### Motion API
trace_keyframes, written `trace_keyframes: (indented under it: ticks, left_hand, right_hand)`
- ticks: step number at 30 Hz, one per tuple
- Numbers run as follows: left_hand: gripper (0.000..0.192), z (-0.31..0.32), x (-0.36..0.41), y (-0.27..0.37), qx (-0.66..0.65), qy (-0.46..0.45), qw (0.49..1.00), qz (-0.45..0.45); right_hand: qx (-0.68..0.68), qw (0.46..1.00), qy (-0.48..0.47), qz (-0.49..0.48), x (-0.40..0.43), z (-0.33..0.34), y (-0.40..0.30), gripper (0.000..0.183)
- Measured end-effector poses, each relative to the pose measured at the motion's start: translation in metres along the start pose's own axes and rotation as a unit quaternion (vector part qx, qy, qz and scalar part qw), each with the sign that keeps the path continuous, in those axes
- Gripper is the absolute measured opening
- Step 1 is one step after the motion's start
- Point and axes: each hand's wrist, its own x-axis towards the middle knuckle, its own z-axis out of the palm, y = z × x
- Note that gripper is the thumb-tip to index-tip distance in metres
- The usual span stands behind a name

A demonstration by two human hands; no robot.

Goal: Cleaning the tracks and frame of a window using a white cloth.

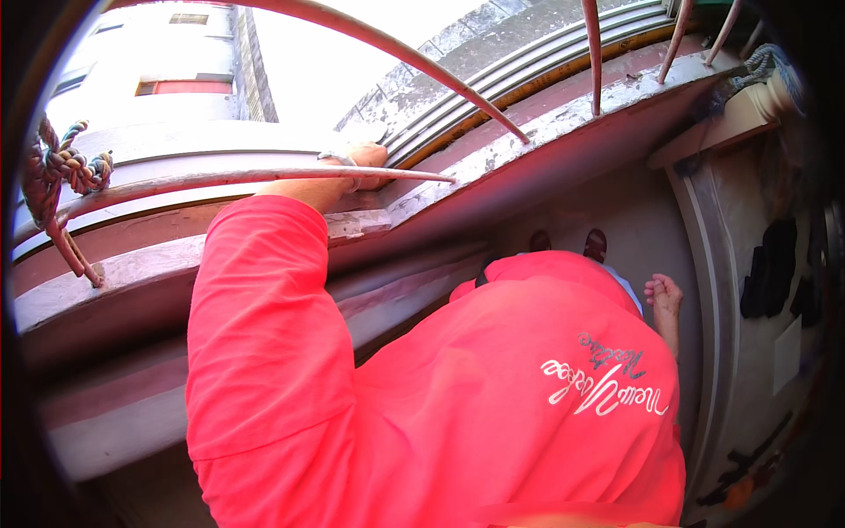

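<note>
My left arm reaches out past a curved metal window bar (317,173). My left hand (370,156), with a light band at its wrist, rests at the sliding window track (449,122), beside the end of a pale window frame (218,146). Its fingers are mostly hidden, so I cannot tell whether it grips the frame. Low at my side hangs my right hand (663,294), loosely curled, with nothing seen in it. Peeling paint covers the window ledge (475,158) below the bars.
Knotted rope (69,162) is tied to the bars at left, and a blue-white rope (772,63) at upper right. More bars (593,59) rise from the ledge. Dark cloth items (769,270) lie at right. A building (178,86) stands outside.
</note>
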Motion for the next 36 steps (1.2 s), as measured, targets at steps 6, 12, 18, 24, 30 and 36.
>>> trace_keyframes:
  ticks: [6, 12, 18, 24, 30, 36]
  left_hand:
    - [0.031, 0.001, 0.001, 0.002, 0.022, -0.004, 1.000, 0.000]
    - [0.028, -0.001, 0.001, 0.000, 0.032, -0.061, 0.998, 0.006]
    - [0.037, 0.009, 0.003, -0.018, 0.036, -0.005, 0.999, 0.036]
    - [0.041, 0.002, 0.000, -0.013, 0.027, 0.022, 0.998, 0.045]
    - [0.036, 0.010, 0.006, -0.011, 0.045, 0.012, 0.999, 0.011]
    - [0.023, 0.017, 0.010, -0.007, 0.052, 0.007, 0.999, -0.003]
  right_hand:
    - [0.011, 1.000, 0.003, -0.005, -0.004, -0.001, -0.002, 0.025]
    - [0.005, 1.000, -0.003, 0.009, 0.002, -0.003, 0.003, 0.024]
    - [-0.002, 1.000, -0.004, 0.009, -0.001, -0.001, -0.001, 0.024]
    - [0.008, 1.000, -0.001, 0.021, 0.006, -0.003, 0.015, 0.024]
    - [0.001, 1.000, -0.001, 0.020, 0.007, -0.002, 0.015, 0.023]
    - [0.009, 1.000, -0.006, 0.028, 0.008, 0.001, 0.021, 0.023]
